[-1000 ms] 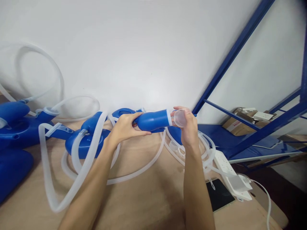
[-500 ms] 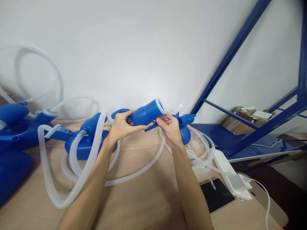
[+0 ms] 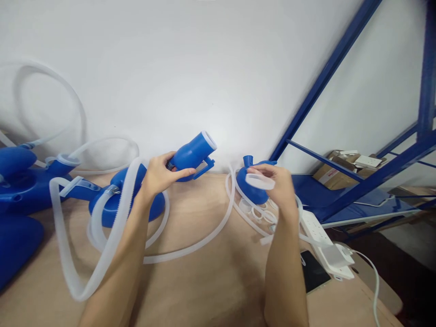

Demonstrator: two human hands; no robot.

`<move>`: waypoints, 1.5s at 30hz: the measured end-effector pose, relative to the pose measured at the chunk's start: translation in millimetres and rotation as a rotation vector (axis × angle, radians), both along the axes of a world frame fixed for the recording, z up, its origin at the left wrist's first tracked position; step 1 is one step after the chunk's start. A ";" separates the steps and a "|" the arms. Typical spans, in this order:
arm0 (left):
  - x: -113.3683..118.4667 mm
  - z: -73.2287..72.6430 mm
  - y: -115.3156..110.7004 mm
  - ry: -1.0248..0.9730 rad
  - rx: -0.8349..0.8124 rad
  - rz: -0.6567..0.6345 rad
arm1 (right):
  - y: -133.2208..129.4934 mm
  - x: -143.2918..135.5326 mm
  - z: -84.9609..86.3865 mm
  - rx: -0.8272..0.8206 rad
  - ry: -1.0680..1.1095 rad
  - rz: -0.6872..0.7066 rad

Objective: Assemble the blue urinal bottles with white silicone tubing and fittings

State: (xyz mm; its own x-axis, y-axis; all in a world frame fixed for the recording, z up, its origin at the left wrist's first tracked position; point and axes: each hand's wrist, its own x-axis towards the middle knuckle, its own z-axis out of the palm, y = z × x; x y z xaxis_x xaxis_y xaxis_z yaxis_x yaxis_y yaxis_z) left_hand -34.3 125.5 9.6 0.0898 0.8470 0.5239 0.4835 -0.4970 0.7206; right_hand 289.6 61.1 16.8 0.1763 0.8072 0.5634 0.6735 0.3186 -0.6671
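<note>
My left hand (image 3: 158,175) is closed around the lower end of a blue plastic urinal bottle (image 3: 190,154), which tilts up to the right. A white ring lines its mouth, and a handle juts from its right side. Out to the right, my right hand (image 3: 281,186) pinches a round translucent white cap (image 3: 260,181) between thumb and fingers, apart from the bottle. Behind that hand stands another blue bottle (image 3: 250,188) with a small spout. White rings (image 3: 257,213) lie on the table below it, partly hidden by my wrist.
More blue bottles (image 3: 111,209) with translucent hoses (image 3: 68,261) crowd the left side. One long tube (image 3: 190,252) curves across the wooden table (image 3: 204,295). On the right are a white power strip (image 3: 329,250), a dark tablet (image 3: 313,272) and a blue metal rack (image 3: 327,81).
My right hand has moved right, away from the bottle's mouth, with the white cap now plainly visible in its fingers. The bottle has shifted left and turned, bringing its handle into view.
</note>
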 end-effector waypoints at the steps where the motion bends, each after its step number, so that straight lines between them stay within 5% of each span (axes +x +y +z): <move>1: -4.4 0.1 1.0 0.021 -0.005 -0.037 | -6.0 19.7 1.6 -0.079 -0.103 -0.089; 4: -10.0 -0.1 2.5 0.103 -0.030 -0.115 | -22.1 76.8 -4.7 -0.371 -0.258 -0.519; 6: -8.5 -0.6 2.8 0.167 -0.049 -0.167 | -28.8 106.5 -16.2 -0.555 -0.223 -0.661; 10: -2.4 -2.0 3.2 0.241 -0.060 -0.230 | -32.5 139.1 -38.0 -0.680 -0.119 -0.715; 13: -0.9 -2.8 3.9 0.248 -0.049 -0.235 | -36.7 142.9 -38.9 -0.688 -0.127 -0.657; 17: -3.1 -3.9 4.9 0.247 -0.045 -0.246 | -50.6 118.4 -16.3 -0.560 -0.194 -0.404; 22: 2.5 -2.4 1.5 0.277 -0.021 -0.284 | -41.1 37.7 9.6 -0.357 -0.073 0.339; 24: 9.4 -1.6 -1.7 0.300 0.008 -0.321 | -25.2 0.1 10.1 -0.284 -0.023 0.520; 29: 19.5 -5.4 -2.3 0.147 0.087 -0.388 | 4.4 -55.2 2.9 -0.136 0.086 0.437; 34: 5.9 -10.9 6.3 -0.127 0.020 -0.426 | 5.2 -46.8 4.7 0.008 0.118 0.311; 45: 4.6 -13.7 7.0 -0.080 0.044 -0.451 | 1.0 -55.5 8.9 0.034 0.112 0.287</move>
State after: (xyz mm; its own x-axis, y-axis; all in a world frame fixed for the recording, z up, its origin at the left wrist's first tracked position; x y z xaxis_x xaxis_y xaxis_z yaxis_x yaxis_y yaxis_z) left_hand -29.7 132.5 -4.0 0.4021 0.7095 0.5787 0.1561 -0.6759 0.7203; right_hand 234.1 62.1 25.7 0.0065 0.8140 0.5808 0.4759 0.5083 -0.7177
